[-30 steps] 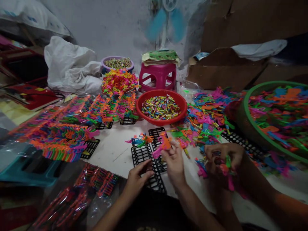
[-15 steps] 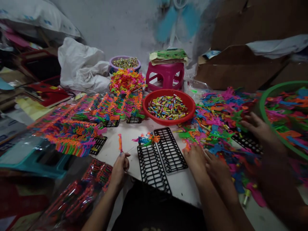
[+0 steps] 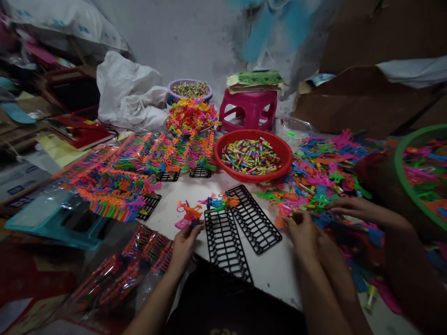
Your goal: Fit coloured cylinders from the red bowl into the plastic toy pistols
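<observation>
My left hand [image 3: 186,238] holds a small orange plastic toy gun [image 3: 187,213] with a pink piece, just left of two empty black grid racks [image 3: 226,244] lying side by side on the white table. A few blue and orange toy guns [image 3: 218,202] stand at the far end of the left rack. My right hand [image 3: 302,229] rests at the near edge of a loose pile of coloured toy guns [image 3: 321,179], fingertips among the pieces; whether it grips one is unclear. A co-worker's hand [image 3: 352,209] reaches into the same pile from the right.
A red bowl [image 3: 223,153] of small coloured tubes sits behind the racks. Filled racks of toy guns [image 3: 115,190] cover the left. Bagged sets [image 3: 139,260] lie near left, beside a teal stool [image 3: 52,223]. A green basin [image 3: 401,177] stands at right, a pink stool [image 3: 249,109] behind.
My left hand left the rack, moved left and now holds the orange toy gun. My right hand went from the rack to the loose pile. The view shifted left.
</observation>
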`<state>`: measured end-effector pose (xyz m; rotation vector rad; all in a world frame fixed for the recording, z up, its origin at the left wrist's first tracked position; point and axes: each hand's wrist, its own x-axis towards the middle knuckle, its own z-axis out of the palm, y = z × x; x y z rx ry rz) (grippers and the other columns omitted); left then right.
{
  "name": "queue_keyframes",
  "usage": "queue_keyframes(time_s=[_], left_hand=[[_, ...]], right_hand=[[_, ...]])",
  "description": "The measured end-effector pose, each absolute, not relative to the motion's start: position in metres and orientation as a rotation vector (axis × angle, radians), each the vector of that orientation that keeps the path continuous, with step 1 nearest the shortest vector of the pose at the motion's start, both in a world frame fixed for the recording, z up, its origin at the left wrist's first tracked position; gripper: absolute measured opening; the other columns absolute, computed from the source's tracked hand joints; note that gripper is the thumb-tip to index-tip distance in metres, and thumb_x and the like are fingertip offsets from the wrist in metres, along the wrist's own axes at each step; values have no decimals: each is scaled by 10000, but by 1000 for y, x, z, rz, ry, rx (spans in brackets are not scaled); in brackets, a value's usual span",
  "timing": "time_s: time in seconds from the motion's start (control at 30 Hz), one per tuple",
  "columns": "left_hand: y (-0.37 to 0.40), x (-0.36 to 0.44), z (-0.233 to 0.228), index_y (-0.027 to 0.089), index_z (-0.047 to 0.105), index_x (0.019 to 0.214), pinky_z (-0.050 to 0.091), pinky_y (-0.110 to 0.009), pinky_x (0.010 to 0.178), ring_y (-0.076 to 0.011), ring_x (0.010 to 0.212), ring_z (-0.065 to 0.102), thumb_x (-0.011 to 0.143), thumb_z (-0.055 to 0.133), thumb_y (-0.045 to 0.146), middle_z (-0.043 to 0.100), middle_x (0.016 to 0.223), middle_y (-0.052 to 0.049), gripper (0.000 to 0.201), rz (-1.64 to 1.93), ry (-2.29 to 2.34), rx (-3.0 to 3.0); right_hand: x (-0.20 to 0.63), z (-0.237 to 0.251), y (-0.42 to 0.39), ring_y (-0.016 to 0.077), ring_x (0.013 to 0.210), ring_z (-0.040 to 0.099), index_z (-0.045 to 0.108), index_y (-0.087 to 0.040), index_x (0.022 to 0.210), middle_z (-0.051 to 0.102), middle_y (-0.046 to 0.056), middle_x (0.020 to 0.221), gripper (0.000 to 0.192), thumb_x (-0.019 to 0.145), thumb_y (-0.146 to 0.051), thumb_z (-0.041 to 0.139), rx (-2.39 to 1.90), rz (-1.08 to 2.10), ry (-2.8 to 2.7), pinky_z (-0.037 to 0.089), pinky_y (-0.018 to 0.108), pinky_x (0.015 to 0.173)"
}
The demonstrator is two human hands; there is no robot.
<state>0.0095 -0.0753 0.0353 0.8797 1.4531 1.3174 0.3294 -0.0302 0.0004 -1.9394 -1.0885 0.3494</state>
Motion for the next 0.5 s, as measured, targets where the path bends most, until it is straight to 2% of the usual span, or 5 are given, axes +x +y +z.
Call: queue_keyframes(time_s=[0.1, 0.17, 0.3, 0.5], left_hand=[[-73, 10, 34, 150, 677, 776, 439, -274, 639, -154, 644, 562, 589, 670, 376, 680, 743, -40, 293, 1337, 1543, 952], [-71, 7, 33, 149, 673, 769, 431, -260, 601, -139, 608, 543, 592, 671, 367, 669, 711, -30, 281, 1348, 1546, 975], [-70, 2, 34, 150, 653, 821, 398, -222, 531, -107, 561, 506, 587, 689, 335, 650, 721, -15, 301, 1391, 1560, 947], [-66, 0, 41, 154, 607, 794, 404, -220, 538, -101, 533, 500, 570, 708, 319, 580, 624, 33, 296, 1355, 1595, 973]], right_hand=[[323, 9, -32, 184, 700, 561, 534, -163, 937, 603, 61, 805, 438, 600, -433, 613, -1719, 389, -918, 437, 301, 609], [318, 9, -32, 165, 634, 559, 532, -161, 956, 603, 46, 766, 445, 627, -455, 595, -1629, 469, -910, 435, 284, 562], [318, 1, -36, 174, 566, 536, 554, -196, 913, 575, 27, 649, 283, 759, -418, 469, -1759, 422, -1199, 405, 299, 522], [370, 10, -62, 234, 767, 503, 561, -217, 693, 555, 79, 679, 103, 742, -274, 491, -1902, 273, -1499, 378, 337, 607]])
